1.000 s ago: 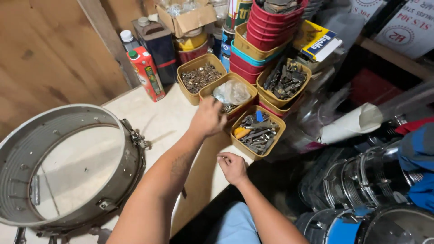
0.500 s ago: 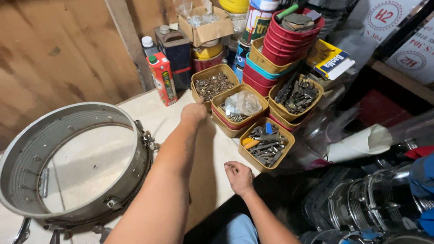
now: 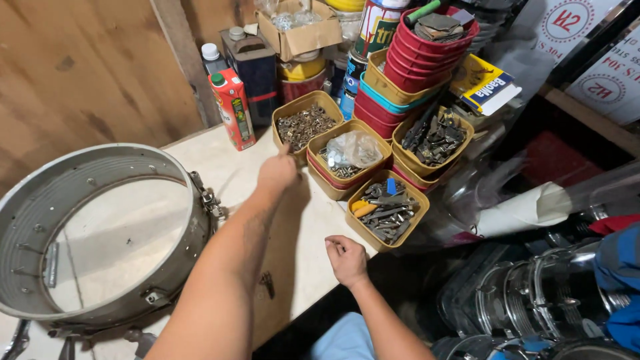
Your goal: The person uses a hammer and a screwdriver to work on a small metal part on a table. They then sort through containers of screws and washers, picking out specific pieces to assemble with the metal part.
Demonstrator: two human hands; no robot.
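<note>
Left hand [image 3: 279, 172] reaches with fingers pinched together, empty as far as shows, at the near rim of the yellow tin of small nuts [image 3: 305, 125] by the red carton (loose, hard, slippery bits; best pinched singly). Right hand [image 3: 347, 259] rests loosely curled, empty.

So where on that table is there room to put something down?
The bare patch of table lies between the drum shell and the yellow trays of hardware, by the red carton. The left hand reaches across it; the right hand rests near its front edge. The back, with stacked bowls and cans, is crowded.
</note>
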